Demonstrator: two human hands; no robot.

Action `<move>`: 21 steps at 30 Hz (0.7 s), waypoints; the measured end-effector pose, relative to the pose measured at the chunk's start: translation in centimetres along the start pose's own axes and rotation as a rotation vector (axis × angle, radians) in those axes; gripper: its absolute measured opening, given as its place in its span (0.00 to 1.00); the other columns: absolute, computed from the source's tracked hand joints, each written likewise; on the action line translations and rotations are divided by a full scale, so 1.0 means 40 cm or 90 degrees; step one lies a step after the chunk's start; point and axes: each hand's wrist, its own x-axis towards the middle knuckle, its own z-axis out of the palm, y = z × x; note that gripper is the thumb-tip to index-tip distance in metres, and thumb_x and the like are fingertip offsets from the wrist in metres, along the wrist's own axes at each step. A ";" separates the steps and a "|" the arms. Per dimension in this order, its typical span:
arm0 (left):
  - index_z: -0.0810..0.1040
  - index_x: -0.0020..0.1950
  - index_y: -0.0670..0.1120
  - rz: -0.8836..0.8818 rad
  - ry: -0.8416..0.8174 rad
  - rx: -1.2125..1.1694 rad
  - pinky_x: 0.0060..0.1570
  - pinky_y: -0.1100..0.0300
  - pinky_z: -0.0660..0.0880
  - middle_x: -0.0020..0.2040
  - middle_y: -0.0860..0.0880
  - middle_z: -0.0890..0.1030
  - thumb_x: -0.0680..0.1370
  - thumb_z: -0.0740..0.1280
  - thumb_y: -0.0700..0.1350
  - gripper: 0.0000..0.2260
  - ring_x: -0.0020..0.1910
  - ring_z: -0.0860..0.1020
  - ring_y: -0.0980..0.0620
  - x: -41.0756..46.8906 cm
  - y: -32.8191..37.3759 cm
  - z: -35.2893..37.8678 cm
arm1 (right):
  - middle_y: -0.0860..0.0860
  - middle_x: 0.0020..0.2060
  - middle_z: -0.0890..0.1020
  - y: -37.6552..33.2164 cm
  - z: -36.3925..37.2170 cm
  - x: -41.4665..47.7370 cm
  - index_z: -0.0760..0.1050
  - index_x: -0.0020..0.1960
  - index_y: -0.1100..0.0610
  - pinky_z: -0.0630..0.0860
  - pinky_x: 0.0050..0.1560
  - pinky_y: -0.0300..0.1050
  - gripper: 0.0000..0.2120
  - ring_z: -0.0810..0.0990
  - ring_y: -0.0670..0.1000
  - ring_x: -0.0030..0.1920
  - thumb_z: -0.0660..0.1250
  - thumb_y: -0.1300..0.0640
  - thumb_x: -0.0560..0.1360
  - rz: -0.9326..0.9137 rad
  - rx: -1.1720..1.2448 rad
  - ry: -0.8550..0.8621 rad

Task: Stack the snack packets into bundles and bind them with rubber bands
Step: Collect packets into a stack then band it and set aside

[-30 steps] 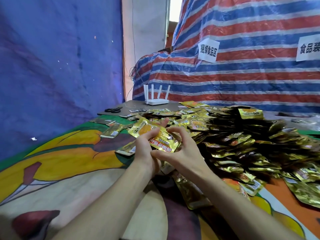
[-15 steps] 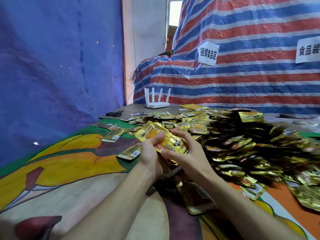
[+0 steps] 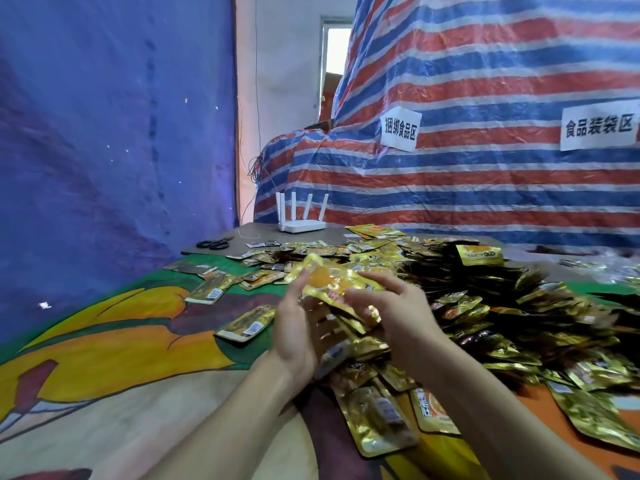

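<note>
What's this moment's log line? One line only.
stage: stacking | left hand, right hand: flanking packet stack | rubber band: unseen | right grip: blurred
</note>
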 end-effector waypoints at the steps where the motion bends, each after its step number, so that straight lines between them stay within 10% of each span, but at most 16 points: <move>1: 0.85 0.52 0.41 0.036 0.052 0.024 0.38 0.54 0.79 0.46 0.41 0.85 0.78 0.62 0.63 0.27 0.41 0.83 0.43 0.004 -0.001 -0.004 | 0.56 0.49 0.86 -0.015 -0.010 0.016 0.82 0.59 0.51 0.83 0.51 0.54 0.21 0.86 0.53 0.45 0.79 0.62 0.69 -0.020 -0.035 0.054; 6: 0.78 0.37 0.44 0.208 0.316 0.133 0.33 0.57 0.66 0.30 0.47 0.79 0.84 0.57 0.52 0.21 0.27 0.74 0.52 0.017 0.000 -0.024 | 0.57 0.65 0.74 -0.076 -0.060 0.122 0.71 0.69 0.55 0.75 0.57 0.48 0.20 0.77 0.53 0.56 0.70 0.53 0.79 -0.200 -0.330 0.294; 11: 0.74 0.33 0.45 0.160 0.461 0.078 0.26 0.60 0.61 0.24 0.51 0.72 0.82 0.60 0.49 0.18 0.22 0.68 0.53 0.020 0.009 -0.036 | 0.62 0.63 0.74 -0.011 -0.068 0.173 0.78 0.61 0.55 0.71 0.62 0.55 0.14 0.73 0.62 0.61 0.60 0.49 0.83 -0.164 -0.804 0.230; 21: 0.72 0.36 0.48 0.217 0.281 0.553 0.34 0.57 0.64 0.31 0.52 0.72 0.79 0.66 0.47 0.12 0.32 0.70 0.51 0.014 -0.010 0.023 | 0.64 0.64 0.72 -0.042 0.011 0.170 0.75 0.61 0.58 0.63 0.66 0.59 0.19 0.66 0.65 0.68 0.62 0.47 0.77 -0.184 -1.034 0.236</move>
